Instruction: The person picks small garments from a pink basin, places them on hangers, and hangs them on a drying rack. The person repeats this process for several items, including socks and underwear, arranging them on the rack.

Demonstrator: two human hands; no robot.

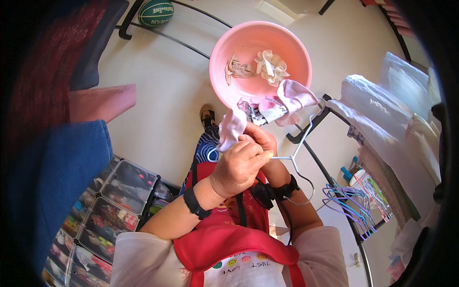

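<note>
My left hand is closed around one arm of a pale blue clothes hanger. Just behind it, my right hand pinches the lower edge of a pale pink sock draped at the hanger's left end. Farther along the hanger hang another pink sock and a white-and-pink patterned cloth item. The hanger's hook points back towards my right forearm. Beyond my hands, a pink plastic basin on the floor holds a cream ruffled fabric piece and a crumpled beige cloth.
Clear-lidded storage boxes stand at the left, below hanging blue denim. At the right, a black metal rack carries several coloured hangers, near hanging white garments. A green basketball lies at the back left.
</note>
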